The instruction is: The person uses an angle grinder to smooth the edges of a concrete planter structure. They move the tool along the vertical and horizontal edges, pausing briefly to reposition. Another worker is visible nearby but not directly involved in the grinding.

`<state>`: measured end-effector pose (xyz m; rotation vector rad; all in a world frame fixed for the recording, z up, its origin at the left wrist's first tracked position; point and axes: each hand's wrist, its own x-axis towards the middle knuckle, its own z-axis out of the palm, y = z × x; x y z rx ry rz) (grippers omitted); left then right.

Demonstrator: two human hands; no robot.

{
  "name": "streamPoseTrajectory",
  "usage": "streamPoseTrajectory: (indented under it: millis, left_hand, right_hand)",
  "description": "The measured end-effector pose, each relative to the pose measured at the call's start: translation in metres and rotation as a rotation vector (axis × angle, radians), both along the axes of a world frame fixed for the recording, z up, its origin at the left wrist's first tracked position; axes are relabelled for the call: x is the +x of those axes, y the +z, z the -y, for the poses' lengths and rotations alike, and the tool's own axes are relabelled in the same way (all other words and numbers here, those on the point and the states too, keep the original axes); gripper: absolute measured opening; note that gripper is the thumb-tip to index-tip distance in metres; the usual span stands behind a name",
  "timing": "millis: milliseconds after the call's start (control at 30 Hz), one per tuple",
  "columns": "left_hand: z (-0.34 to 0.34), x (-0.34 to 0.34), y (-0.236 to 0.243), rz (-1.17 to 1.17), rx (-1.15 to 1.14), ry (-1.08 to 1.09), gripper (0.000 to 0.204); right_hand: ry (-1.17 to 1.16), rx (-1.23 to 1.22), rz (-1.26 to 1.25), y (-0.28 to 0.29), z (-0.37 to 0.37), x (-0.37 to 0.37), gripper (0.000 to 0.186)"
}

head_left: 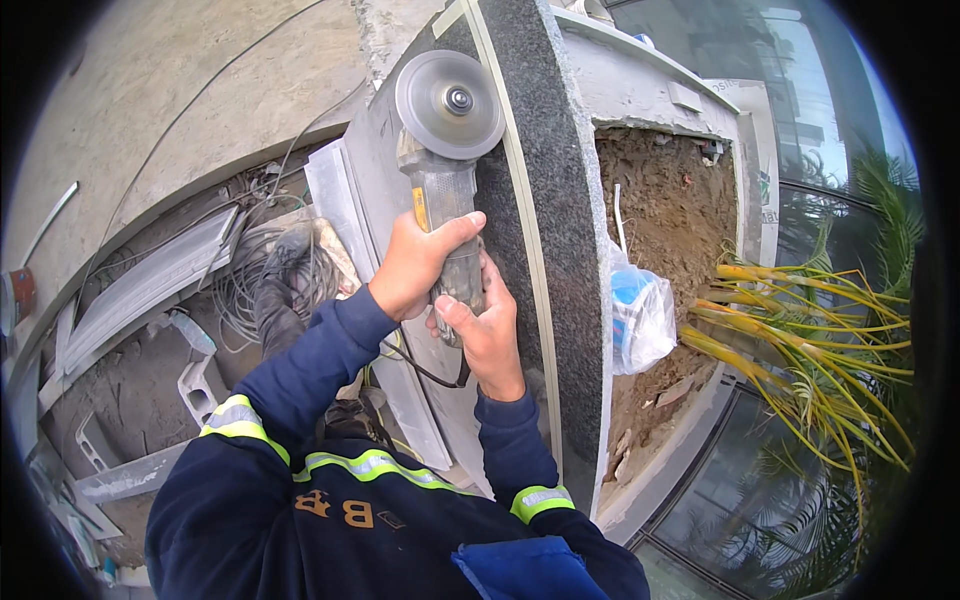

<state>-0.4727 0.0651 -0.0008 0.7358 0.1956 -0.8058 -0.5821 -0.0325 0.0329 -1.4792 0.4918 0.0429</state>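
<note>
My left hand (418, 262) is closed around the body of a grey angle grinder (437, 176) with a yellow label. My right hand (480, 335) grips its rear part lower down, thumb across it, near the black power cord (405, 358). The grinder's round grey disc (430, 112) faces up at the top and looks smooth or blurred. Under and beside the tool is a speckled dark granite slab (564, 280) with a pale strip (528, 232) along it and a grey face to the left.
Right are a soil bed (660, 190), a plastic-wrapped blue item (640, 315), yellow-stemmed palms (800, 320) and glass panels (710, 465). Left are metal strips (160, 295), concrete blocks (200, 390), coiled cables (250, 285) and a concrete surface (150, 80). My legs (280, 310) show below the ledge.
</note>
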Motion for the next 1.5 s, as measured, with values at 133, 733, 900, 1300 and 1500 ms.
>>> streamPoseTrajectory:
  millis: [133,733,900,1300,1500]
  left_hand:
    - [0.003,0.012,-0.004,0.018,0.000,0.008,0.020]
    - [0.011,0.061,-0.001,0.039,0.017,-0.012,0.025]
    - [0.010,0.061,-0.002,0.027,0.012,0.003,0.025]
    - [0.003,-0.005,-0.001,0.026,0.018,-0.011,0.022]
    - [0.005,-0.016,0.000,0.023,0.018,0.013,0.020]
  right_hand:
    - [0.009,0.062,0.012,0.002,0.001,0.014,0.072]
    - [-0.024,0.071,0.036,0.004,0.003,0.065,0.059]
    - [-0.027,0.026,0.009,0.001,0.003,0.061,0.065]
    - [-0.026,0.016,-0.002,0.001,0.001,-0.003,0.071]
    - [-0.008,0.039,0.000,0.003,0.006,-0.014,0.072]
